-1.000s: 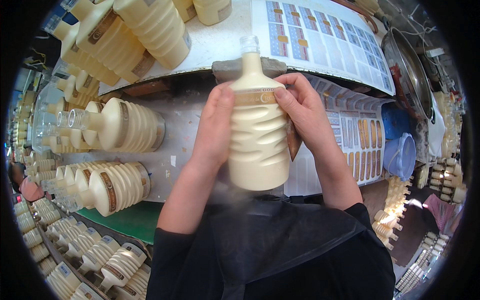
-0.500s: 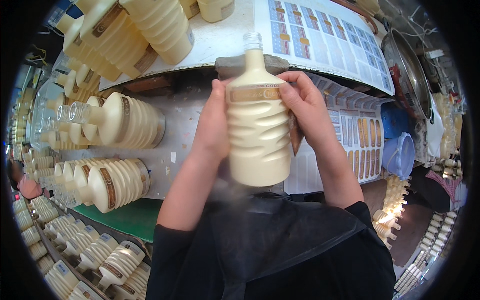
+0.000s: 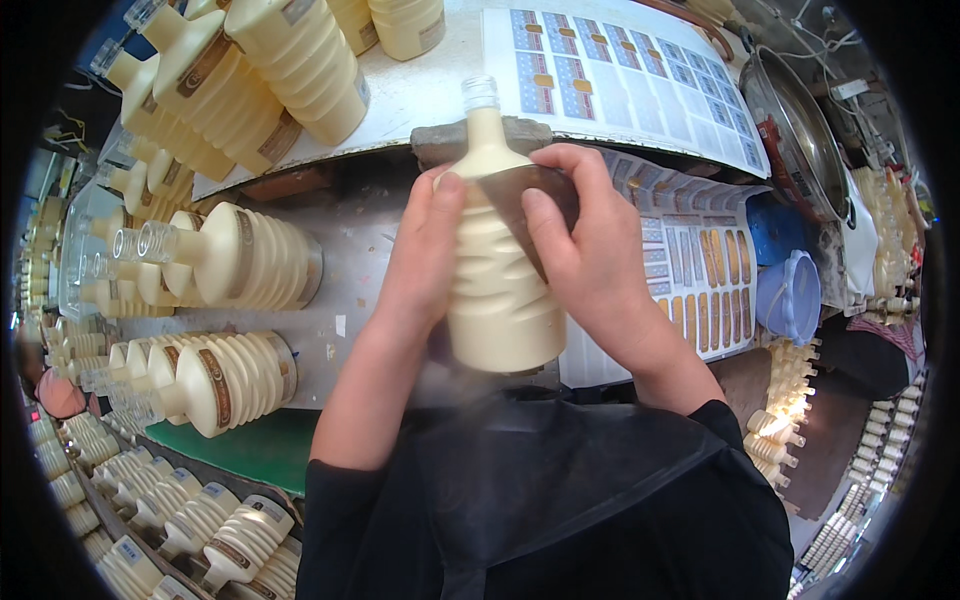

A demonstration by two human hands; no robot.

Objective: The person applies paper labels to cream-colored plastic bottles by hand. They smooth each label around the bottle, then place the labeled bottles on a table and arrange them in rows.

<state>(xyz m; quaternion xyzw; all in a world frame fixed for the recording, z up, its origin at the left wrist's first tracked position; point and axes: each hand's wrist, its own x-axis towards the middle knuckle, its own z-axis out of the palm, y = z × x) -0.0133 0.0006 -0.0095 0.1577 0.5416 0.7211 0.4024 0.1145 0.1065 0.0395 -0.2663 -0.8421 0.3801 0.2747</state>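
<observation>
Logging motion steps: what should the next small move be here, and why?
Likely slide the dark flat tool across the upper body of the cream bottle under light pressure: the right hand holds it over that area, while the left hand steadies the bottle's side.

Your right hand (image 3: 595, 230) and a dark flat piece (image 3: 527, 200) hide part of the bottle (image 3: 505, 325)

You cannot see the bottle's right shoulder, as the piece covers it. Your left hand (image 3: 428, 240) shows its thumb, with most of its fingers out of sight behind the bottle. Your right thumb covers some of the piece.

Your right forearm cuts across the lower label sheet (image 3: 718, 262), whose top runs under the white shelf (image 3: 420, 95). The upper bottles (image 3: 410, 22) lose their tops at the picture's edge. At the left rim, a pink shape (image 3: 60, 394) is too blurred for you to identify.
</observation>
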